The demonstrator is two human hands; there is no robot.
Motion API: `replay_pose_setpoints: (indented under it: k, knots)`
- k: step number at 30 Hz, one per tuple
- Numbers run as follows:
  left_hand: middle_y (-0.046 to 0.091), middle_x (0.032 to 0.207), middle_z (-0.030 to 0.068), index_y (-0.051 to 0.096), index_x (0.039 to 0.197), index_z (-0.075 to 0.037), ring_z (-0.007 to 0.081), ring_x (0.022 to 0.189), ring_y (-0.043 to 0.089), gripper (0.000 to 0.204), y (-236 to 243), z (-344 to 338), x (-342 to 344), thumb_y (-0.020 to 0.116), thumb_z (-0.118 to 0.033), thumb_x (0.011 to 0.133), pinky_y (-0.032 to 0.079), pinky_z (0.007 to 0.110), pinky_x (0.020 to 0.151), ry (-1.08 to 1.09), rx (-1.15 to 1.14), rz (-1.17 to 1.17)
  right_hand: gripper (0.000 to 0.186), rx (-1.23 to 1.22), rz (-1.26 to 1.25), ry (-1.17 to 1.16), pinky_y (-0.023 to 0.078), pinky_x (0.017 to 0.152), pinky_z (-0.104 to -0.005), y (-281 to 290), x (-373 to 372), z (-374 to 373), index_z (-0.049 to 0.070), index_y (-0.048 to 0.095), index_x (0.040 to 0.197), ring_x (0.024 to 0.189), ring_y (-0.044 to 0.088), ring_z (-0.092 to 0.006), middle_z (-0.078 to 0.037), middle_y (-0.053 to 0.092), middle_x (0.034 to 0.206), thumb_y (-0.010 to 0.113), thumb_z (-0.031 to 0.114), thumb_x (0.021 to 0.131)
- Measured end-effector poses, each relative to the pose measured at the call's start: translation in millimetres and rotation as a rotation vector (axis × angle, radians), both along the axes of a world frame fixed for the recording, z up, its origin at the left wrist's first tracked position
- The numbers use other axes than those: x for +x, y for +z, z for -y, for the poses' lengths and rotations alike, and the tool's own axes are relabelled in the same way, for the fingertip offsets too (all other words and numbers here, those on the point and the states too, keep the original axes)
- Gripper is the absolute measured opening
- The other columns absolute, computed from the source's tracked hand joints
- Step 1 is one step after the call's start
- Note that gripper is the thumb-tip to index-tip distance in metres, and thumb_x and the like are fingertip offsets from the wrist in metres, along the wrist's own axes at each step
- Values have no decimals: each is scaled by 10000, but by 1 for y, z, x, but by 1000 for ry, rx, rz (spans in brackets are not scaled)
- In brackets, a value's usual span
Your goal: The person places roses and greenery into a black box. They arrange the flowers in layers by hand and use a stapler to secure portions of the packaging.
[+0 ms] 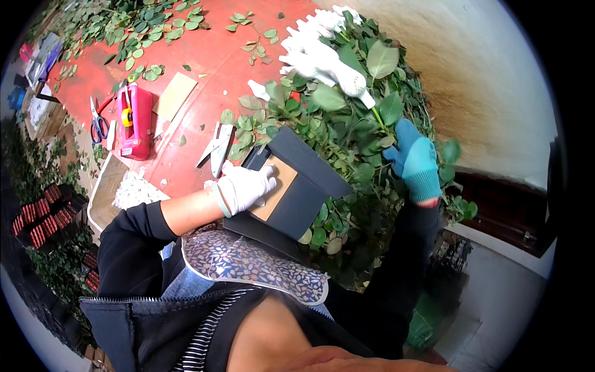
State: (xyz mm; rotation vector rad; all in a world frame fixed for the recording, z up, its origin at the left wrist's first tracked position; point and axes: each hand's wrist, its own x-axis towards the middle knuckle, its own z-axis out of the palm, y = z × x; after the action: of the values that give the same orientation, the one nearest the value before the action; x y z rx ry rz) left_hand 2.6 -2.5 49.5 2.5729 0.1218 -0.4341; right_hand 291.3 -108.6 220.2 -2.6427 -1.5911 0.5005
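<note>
My right hand (416,158), in a blue knit glove, is closed around the green stem of a rose. The rose's bud (353,82) is wrapped in a white sleeve, and broad leaves hang about the stem. My left hand (243,188), in a white glove, lies with curled fingers over a tan cardboard sheet (280,193) on a black angled stand (304,201). What those fingers hold, if anything, is hidden. Behind the stand spreads a heap of leafy rose stems (347,146), with several white-sleeved buds (310,56) at its far end.
White-handled pruning shears (218,150) lie on the red table (211,68) beside the stand. Farther left are a pink caddy (137,124), dark-handled scissors (98,124) and a cardboard piece (175,96). Loose leaves (145,25) litter the far side. A wall (483,80) rises at the right.
</note>
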Motion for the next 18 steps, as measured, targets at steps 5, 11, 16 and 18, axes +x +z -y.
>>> replay_pose_setpoints:
  k: [5,11,16,18]
  knots:
    - [529,1259,87,580,1095,-121,287,804,685,237,-51,-1,-12,609,-191,871,509,495,584,28,-71,329,384,120,-599,-13,503,664,-397,-12,-26,55,27,576,1094,755,611,-346,-180,603,892,717,29,737]
    - [599,1245,62,638,1165,-123,203,908,673,298,-95,-25,-10,552,-125,880,547,305,732,-17,-421,449,450,-240,-502,389,502,738,-461,-81,-85,124,32,550,1099,854,603,-400,-202,598,979,757,223,747]
    - [609,1269,97,637,1150,-74,256,1051,655,307,-79,-41,-4,578,-12,855,555,337,829,-73,-444,472,513,-589,-419,245,497,785,-503,-123,-103,147,34,503,1209,935,597,-434,-237,584,1105,706,232,781]
    - [626,1252,105,631,1170,-83,258,1038,662,328,-78,-42,-2,577,-3,857,552,344,834,-52,-492,534,504,-588,-396,232,496,781,-508,-126,-105,148,31,508,1209,925,601,-432,-244,588,1080,686,236,784]
